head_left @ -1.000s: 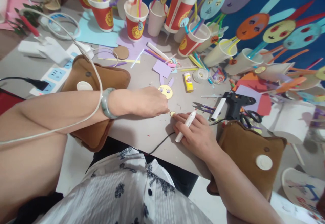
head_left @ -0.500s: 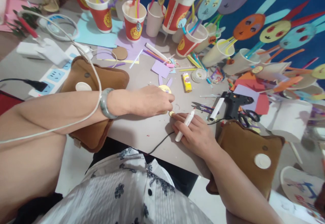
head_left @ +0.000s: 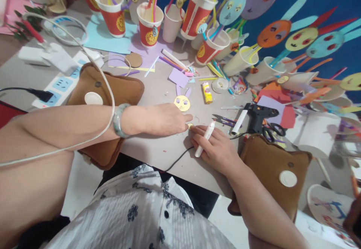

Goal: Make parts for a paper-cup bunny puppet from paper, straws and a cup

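Low and right of centre, my right hand (head_left: 218,149) lies on the counter (head_left: 158,149), fingers wrapped around a white marker (head_left: 204,139). Just left, my left hand (head_left: 165,119) rests flat, fingers narrowed at a small yellow disc (head_left: 191,126), seemingly pinning it, though the contact is hard to see. Above, the yellow paper face (head_left: 182,103) lies near centre. Paper cups (head_left: 149,25) line the top.

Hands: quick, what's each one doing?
Left hand: fingers curled, touching the small yellow paper piece.
Right hand: closed, holding a white pen.
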### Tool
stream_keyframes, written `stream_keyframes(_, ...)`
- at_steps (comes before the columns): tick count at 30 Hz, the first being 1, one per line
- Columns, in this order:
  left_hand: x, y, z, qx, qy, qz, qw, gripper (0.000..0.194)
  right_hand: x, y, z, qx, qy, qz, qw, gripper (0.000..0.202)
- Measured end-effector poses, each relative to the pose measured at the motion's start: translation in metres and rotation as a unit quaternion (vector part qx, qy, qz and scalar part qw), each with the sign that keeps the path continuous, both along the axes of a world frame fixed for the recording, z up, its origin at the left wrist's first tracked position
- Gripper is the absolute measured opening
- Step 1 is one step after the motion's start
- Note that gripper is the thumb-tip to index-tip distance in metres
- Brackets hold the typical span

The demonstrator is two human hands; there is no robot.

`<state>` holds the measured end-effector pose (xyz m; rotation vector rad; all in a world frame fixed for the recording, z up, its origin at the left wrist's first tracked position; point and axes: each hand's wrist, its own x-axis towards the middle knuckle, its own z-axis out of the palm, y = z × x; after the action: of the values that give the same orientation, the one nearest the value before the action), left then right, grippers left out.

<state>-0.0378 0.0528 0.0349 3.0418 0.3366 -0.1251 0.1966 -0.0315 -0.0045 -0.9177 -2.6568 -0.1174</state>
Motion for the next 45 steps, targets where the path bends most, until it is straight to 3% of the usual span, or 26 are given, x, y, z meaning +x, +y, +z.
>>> stream_keyframes(12,0.001,-0.002,0.001,-0.033,0.017,-0.016,0.999,0.026,0.004,0.004,0.001,-0.007,0.058,-0.019,0.998,0.024)
stream_keyframes(19,-0.001,-0.002,0.002,-0.041,0.01,-0.009,0.999,0.028,0.002,-0.004,-0.001,0.007,0.194,-0.097,0.976,0.029)
stream_keyframes(25,-0.002,-0.005,0.003,-0.038,0.001,-0.003,0.999,0.027,-0.002,-0.014,-0.001,-0.039,0.259,-0.179,0.948,0.043)
stream_keyframes(30,-0.006,-0.01,-0.013,-0.023,-0.026,0.025,0.999,0.033,-0.002,-0.012,0.0,-0.013,0.262,-0.153,0.953,0.042)
stream_keyframes(34,-0.011,-0.011,-0.034,-0.009,-0.133,0.021,0.991,0.031,-0.003,-0.013,0.003,0.004,0.244,-0.144,0.959,0.034)
stream_keyframes(36,-0.012,-0.011,-0.038,0.01,-0.153,0.002,0.988,0.03,-0.003,-0.014,0.004,0.002,0.231,-0.157,0.96,0.03)
stream_keyframes(40,-0.011,-0.011,-0.029,0.027,-0.105,-0.013,0.994,0.031,0.0,-0.016,-0.004,-0.038,0.247,-0.21,0.945,0.024)
stream_keyframes(45,-0.008,-0.012,-0.019,-0.017,-0.068,0.035,0.997,0.035,0.003,-0.013,-0.015,-0.106,0.312,-0.243,0.912,0.019)
